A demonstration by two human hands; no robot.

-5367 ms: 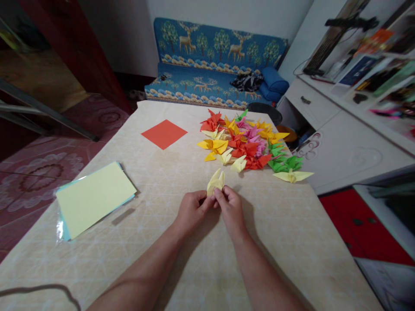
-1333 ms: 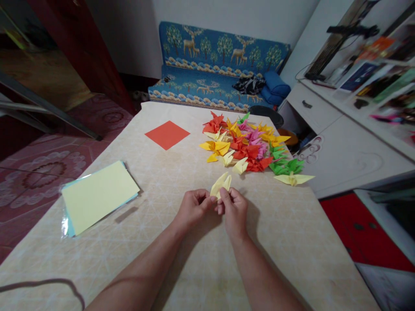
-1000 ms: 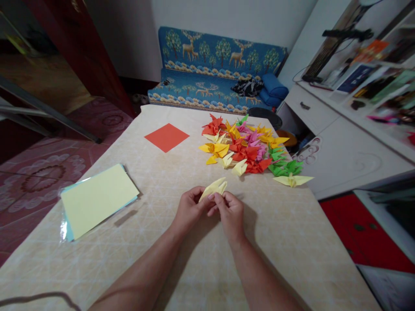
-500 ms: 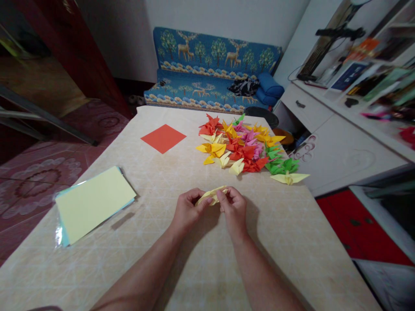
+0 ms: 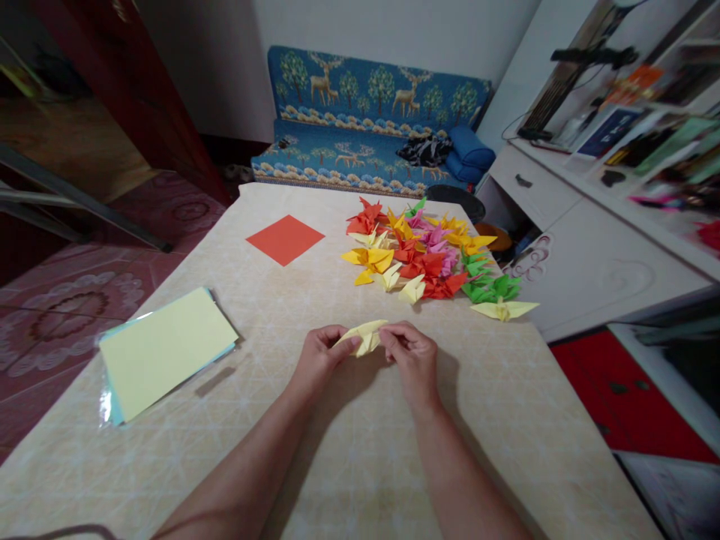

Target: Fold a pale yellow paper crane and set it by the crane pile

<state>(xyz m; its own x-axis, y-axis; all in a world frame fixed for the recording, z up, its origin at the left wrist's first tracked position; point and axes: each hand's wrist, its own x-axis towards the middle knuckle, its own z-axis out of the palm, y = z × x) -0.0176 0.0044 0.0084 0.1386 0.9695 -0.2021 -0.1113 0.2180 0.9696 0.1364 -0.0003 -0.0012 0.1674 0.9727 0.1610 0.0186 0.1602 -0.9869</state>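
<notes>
A pale yellow origami crane [image 5: 367,339], partly folded in shape, is held just above the table in front of me. My left hand [image 5: 325,354] grips its left side, thumb on the near face. With thumb and fingers pinched, my right hand [image 5: 412,352] has hold of its right end. Fingers hide both ends of the paper. Beyond my hands lies a cluster of folded paper cranes [image 5: 423,264] in red, orange, yellow, pink and green. One pale yellow crane [image 5: 504,310] rests at the cluster's near right edge.
A red paper square [image 5: 286,240] lies flat toward the table's far left. Closer on the left, a stack of yellow and blue paper [image 5: 169,354] sits on clear plastic. Past the cloth-covered table [image 5: 360,480] stands a blue patterned sofa [image 5: 349,154]; a white cabinet [image 5: 607,255] is to the right.
My right hand has shifted slightly right and opened up the view of the crane's middle. More of the folded paper shows between my hands. The left hand still grips it.
</notes>
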